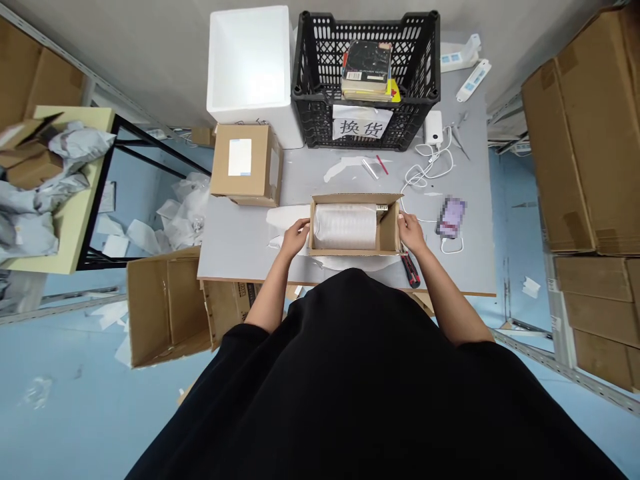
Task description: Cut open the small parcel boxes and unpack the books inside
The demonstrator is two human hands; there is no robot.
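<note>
A long, narrow cardboard box (357,199) lies on the table near its front edge, its top uncovered. Inside, a bundle in white bubble wrap (346,227) fills the left and middle part; what the wrap covers is hidden. My left hand (296,237) is closed on the box's left end. At the other end, my right hand (411,232) grips the right wall, fingertips partly hidden. A black and red utility knife (411,272) lies just below my right hand.
A closed carton (245,163), a white foam box (249,60) and a black crate (367,107) holding books stand behind. On the right lie a phone (451,217) and white cables (417,175). An open carton (167,307) sits left of the table (235,243).
</note>
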